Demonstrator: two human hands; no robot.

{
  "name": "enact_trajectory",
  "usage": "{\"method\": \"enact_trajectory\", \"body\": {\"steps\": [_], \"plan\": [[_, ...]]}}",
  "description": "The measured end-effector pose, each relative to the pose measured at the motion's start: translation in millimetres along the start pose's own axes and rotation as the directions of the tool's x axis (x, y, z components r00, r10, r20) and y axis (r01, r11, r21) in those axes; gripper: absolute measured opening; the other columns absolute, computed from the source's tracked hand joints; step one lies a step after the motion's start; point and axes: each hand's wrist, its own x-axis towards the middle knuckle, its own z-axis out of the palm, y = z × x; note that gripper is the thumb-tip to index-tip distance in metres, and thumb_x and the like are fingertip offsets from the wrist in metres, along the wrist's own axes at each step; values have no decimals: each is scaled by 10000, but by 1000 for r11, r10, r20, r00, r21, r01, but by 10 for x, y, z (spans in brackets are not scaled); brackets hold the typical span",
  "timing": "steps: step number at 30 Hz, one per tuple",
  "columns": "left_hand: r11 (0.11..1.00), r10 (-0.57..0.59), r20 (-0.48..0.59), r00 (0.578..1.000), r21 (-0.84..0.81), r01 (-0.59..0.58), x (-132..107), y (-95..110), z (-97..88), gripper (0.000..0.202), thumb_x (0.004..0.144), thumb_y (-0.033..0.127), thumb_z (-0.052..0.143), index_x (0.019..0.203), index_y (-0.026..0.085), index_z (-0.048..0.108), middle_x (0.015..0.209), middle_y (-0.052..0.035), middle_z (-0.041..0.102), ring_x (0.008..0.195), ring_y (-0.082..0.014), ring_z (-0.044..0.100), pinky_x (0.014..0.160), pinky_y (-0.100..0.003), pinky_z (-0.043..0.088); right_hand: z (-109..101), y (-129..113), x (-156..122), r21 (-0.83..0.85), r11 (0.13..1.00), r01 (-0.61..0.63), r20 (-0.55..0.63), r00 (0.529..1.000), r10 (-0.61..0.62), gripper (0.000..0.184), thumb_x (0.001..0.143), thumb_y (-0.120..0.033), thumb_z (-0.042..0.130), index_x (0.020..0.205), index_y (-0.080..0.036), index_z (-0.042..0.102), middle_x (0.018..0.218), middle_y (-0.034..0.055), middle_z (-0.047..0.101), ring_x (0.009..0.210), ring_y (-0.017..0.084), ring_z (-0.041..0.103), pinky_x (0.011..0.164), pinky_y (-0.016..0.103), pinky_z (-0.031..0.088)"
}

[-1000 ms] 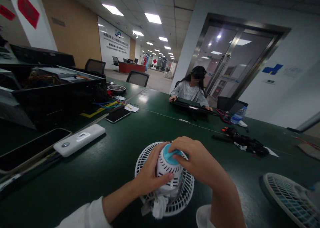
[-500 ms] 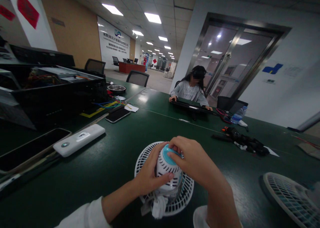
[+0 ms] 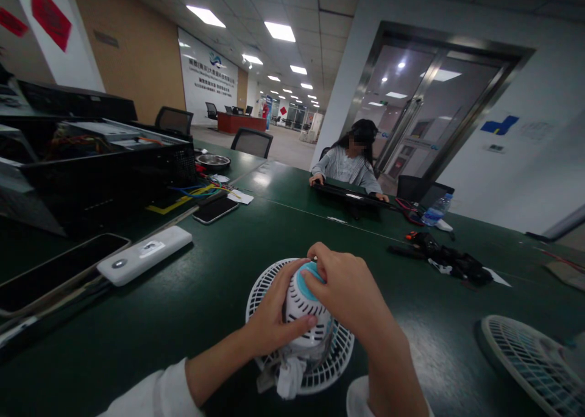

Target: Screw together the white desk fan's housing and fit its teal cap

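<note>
A small white fan [image 3: 307, 310] lies grille-down on the dark green table, its motor housing pointing up. My left hand [image 3: 274, 316] is wrapped round the left side of the housing, with the thumb across its front. At the top, the fingers of my right hand [image 3: 345, 283] are bent over the light blue cap [image 3: 307, 281] and touch it; whether they pinch something small at its far edge is hard to see. A bundled white cord [image 3: 290, 377] hangs at the near side of the housing. Part of the grille [image 3: 320, 377] is hidden beneath my hands.
A second fan grille [image 3: 525, 356] lies to the right. Left are a white power bank [image 3: 145, 255], two phones and an open black computer case [image 3: 100, 185]. Across the table a person [image 3: 350, 161] holds a black panel [image 3: 351, 196]. A water bottle [image 3: 437, 210] stands far right.
My right hand has turned slightly over the blue cap, its index knuckle a little higher and its thumb shifted left. My left hand and the fan stay in place.
</note>
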Motion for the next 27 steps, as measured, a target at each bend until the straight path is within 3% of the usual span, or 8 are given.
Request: {"method": "enact_trajectory", "body": {"steps": [6, 9, 11, 13, 17, 21, 27], "plan": [[1000, -7, 4, 1000, 2, 7, -7, -1, -2, 678, 783, 395, 597, 1345, 253, 244, 1362, -92, 368, 1242, -292, 375, 1047, -447, 304, 38, -109, 32, -138, 970, -200, 18, 979, 204, 224, 845, -237, 381, 984, -185, 550, 747, 98, 661, 663, 229, 626, 479, 269, 237], [1000, 1, 0, 1000, -5, -1, -11, -2, -1, 679, 781, 392, 601, 1344, 256, 246, 1351, -93, 377, 1234, -295, 382, 1040, -448, 311, 9, -89, 20, -105, 966, -237, 33, 970, 242, 256, 885, -301, 359, 972, -182, 568, 756, 109, 664, 665, 244, 630, 485, 278, 281], [1000, -7, 5, 1000, -21, 7, -9, 0, -4, 674, 783, 396, 598, 1343, 255, 251, 1343, -94, 383, 1226, -296, 389, 1033, -449, 317, -35, -21, -15, -22, 982, -189, 25, 982, 190, 253, 896, -320, 379, 959, -191, 588, 764, 82, 664, 674, 222, 622, 526, 290, 341], [999, -15, 10, 1000, -37, 16, -7, 2, -8, 675, 781, 407, 598, 1341, 250, 255, 1340, -98, 384, 1219, -299, 394, 1028, -453, 319, -87, 69, -63, 104, 993, -59, -14, 998, 61, 203, 882, -246, 426, 945, -195, 612, 816, 57, 659, 736, 191, 611, 612, 300, 404], [999, -20, 18, 1000, -36, 20, -7, 3, -15, 681, 781, 418, 599, 1342, 247, 252, 1341, -105, 380, 1220, -303, 387, 1028, -465, 312, -159, 224, -143, 280, 941, 191, -27, 981, -191, 237, 814, -102, 506, 986, -194, 641, 1005, 52, 629, 931, 168, 571, 822, 321, 435], [999, -26, 18, 1000, -42, 27, -5, 15, -20, 672, 785, 424, 591, 1341, 244, 259, 1351, -105, 372, 1227, -301, 380, 1034, -467, 308, -158, 263, -151, 282, 929, 238, 11, 968, -251, 266, 783, -98, 566, 1016, -197, 648, 1090, 50, 628, 1019, 179, 547, 897, 352, 421], [999, -19, 14, 1000, -38, 20, -10, 18, -19, 671, 786, 408, 599, 1344, 272, 252, 1354, -82, 374, 1231, -284, 382, 1036, -445, 316, -143, 207, -127, 270, 942, 200, 73, 971, -227, 239, 780, -96, 591, 996, -174, 657, 1098, 63, 628, 1028, 195, 537, 910, 375, 412]]}}
